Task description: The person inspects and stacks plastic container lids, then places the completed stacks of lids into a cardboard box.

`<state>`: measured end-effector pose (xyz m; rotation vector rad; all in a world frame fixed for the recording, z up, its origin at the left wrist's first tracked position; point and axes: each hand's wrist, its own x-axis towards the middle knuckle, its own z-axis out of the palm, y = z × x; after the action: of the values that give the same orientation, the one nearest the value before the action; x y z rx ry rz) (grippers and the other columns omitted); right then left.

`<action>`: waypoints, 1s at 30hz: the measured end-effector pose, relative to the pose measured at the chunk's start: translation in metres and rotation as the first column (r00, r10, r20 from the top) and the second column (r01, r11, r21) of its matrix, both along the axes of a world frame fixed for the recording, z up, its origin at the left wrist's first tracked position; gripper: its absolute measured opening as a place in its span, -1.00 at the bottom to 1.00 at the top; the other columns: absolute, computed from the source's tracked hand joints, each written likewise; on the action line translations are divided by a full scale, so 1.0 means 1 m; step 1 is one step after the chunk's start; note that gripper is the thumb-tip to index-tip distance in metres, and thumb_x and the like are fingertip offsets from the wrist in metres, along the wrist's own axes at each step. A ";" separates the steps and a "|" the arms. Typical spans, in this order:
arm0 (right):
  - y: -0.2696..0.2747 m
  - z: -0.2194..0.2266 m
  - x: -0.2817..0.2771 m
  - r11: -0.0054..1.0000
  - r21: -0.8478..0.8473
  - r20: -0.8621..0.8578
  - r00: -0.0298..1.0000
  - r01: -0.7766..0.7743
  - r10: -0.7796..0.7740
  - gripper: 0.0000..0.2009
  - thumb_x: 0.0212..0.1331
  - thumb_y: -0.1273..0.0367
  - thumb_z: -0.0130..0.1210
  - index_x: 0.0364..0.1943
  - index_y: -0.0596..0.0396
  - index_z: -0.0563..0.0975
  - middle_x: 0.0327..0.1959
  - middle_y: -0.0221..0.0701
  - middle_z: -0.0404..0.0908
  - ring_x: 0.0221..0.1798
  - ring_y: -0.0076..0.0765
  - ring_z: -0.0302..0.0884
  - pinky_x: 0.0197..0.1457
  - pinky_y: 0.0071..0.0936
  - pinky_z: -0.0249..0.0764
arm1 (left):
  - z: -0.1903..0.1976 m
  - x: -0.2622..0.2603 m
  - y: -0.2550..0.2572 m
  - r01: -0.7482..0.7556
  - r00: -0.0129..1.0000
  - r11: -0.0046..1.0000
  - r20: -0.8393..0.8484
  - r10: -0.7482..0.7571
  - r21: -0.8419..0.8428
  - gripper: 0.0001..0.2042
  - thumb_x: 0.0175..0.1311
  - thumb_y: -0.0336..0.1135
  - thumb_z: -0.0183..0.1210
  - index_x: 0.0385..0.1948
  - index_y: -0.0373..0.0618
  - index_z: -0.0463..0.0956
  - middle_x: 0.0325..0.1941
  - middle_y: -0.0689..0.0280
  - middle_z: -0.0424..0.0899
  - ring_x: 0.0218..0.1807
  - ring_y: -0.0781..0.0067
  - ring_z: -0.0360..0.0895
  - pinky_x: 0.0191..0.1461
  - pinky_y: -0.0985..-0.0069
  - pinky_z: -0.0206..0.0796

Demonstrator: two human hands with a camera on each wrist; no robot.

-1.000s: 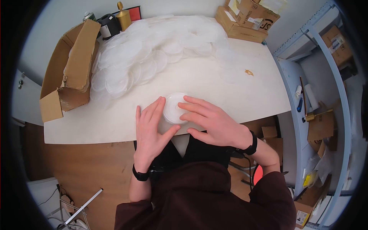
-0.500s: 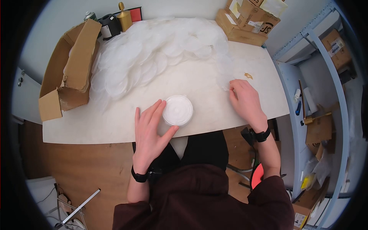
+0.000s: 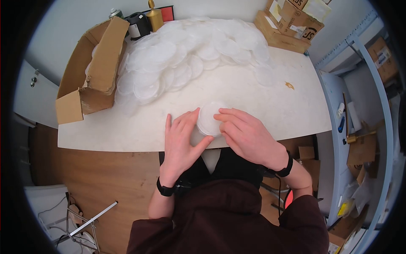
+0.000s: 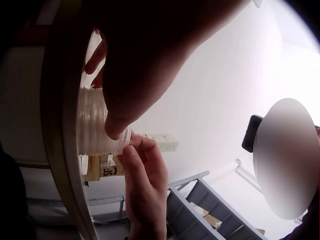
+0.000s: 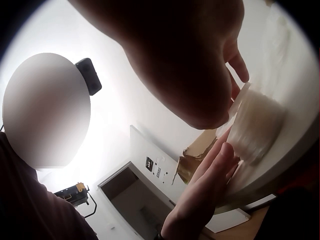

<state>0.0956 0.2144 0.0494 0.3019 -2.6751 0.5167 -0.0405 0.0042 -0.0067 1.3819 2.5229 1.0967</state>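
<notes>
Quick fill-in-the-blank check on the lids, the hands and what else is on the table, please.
1. Both hands touch a ____ of clear lids at the table's near edge.
2. The left hand steadies its side; the ____ hand rests fingers on top.
3. The loose lid heap lies at the table's ____ side.
4. An open ____ box lies left of the heap.

Missing: stack; right; far; cardboard

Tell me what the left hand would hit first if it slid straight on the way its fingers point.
Most likely the stack of clear lids: the left hand already rests against its left side, fingers aimed up the table. Just past it lies the spread pile of lids.
</notes>
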 end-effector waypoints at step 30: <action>0.055 0.018 0.007 0.952 -0.055 0.029 0.954 0.301 -0.299 -0.85 0.31 0.52 0.34 -0.12 0.15 0.60 0.17 -0.18 0.79 0.36 0.06 0.72 0.37 -0.07 0.68 | -0.001 0.001 0.000 -0.009 1.000 1.000 -0.012 0.009 -0.001 -0.04 0.30 0.05 0.60 0.67 -0.21 0.38 0.49 0.14 0.69 0.63 0.05 0.48 0.88 -0.29 -0.17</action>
<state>0.1025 0.2692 0.0672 -0.1286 -2.6519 0.5032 -0.0399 0.0040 -0.0073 1.3823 2.5399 1.0916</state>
